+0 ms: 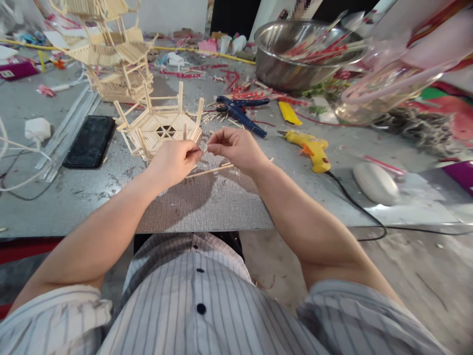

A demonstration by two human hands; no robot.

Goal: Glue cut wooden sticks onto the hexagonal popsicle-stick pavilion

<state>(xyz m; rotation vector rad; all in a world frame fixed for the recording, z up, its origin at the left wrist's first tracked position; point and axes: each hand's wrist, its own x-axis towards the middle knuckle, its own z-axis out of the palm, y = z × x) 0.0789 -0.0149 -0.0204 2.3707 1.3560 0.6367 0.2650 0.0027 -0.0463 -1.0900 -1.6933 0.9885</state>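
Head view: left hand and right hand close together above table, fingertips nearly meeting. Both pinched on tiny stick piece held between them; piece barely visible. Long stick flat on table, just below hands. Stick model just beyond left hand. Yellow glue gun right of right hand, apart. Phone far left.

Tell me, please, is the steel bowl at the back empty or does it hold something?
Not empty. The steel bowl holds a heap of red and pale sticks; some reach past its rim.
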